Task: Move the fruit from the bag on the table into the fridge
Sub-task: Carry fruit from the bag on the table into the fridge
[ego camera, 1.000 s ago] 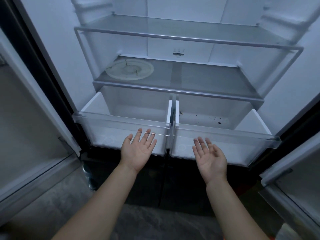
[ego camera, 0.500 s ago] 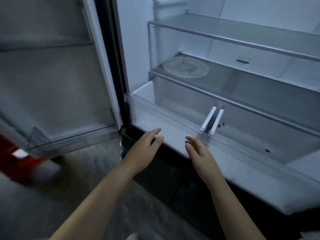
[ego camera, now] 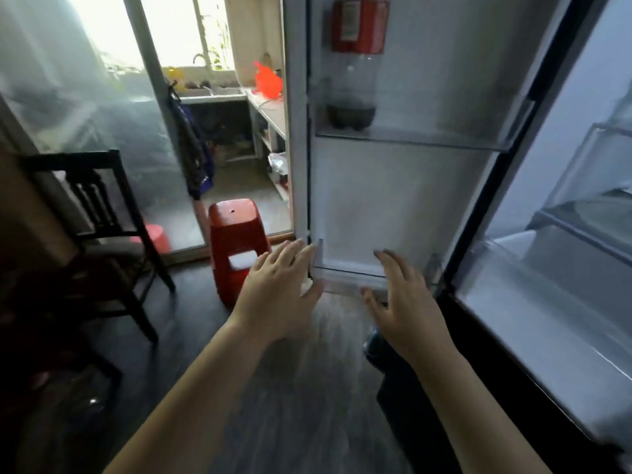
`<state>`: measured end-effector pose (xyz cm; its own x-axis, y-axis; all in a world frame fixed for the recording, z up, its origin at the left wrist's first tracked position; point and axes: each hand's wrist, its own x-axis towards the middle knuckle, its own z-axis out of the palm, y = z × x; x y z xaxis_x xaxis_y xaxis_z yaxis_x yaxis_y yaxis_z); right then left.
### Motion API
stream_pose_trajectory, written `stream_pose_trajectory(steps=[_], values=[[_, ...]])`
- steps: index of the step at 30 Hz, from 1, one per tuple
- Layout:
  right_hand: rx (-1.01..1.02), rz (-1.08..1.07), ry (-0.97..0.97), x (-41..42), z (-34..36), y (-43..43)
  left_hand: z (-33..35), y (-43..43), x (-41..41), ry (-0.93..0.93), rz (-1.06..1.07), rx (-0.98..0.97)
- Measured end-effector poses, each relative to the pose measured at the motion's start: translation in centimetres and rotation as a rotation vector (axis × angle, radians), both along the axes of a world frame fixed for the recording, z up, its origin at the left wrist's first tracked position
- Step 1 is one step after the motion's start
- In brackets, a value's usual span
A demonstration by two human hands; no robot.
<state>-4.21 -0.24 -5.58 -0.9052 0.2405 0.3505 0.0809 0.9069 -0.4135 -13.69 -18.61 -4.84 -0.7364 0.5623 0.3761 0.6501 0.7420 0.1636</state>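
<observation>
Two empty hands mid-frame: left hand (ego camera: 277, 295), right hand (ego camera: 405, 306), fingers spread. Bag, fruit out of view; presumably bruisable, so cup underneath.

Dark wooden floor (ego camera: 290, 388) — a red stool (ego camera: 236, 241) near a black chair (ego camera: 99, 213), bright window (ego camera: 184, 29) beyond a glass door (ego camera: 102, 114).

Both bare forearms outstretched, left hand (ego camera: 278, 295) and right hand (ego camera: 405, 302) palm-down, fingers spread, empty.
</observation>
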Motion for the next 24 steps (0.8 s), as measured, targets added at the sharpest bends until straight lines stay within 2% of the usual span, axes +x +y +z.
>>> stream_pose_trajectory(steps=[8,13,19,24], values=[[0.026,0.300,0.002,-12.2,1.1,-18.5,0.2,-20.8,-7.3,-0.002,0.319,0.001],[0.067,0.464,0.017,-17.8,0.6,-28.9,-0.5,-32.2,-8.4,-0.013,0.533,0.014],[0.054,0.660,0.036,-22.6,0.9,-38.4,-0.7,-42.3,-8.7,-0.011,0.735,0.022],[0.061,0.830,-0.016,-26.6,-1.0,-43.3,-3.1,-46.6,-9.3,-0.112,0.878,0.013]])
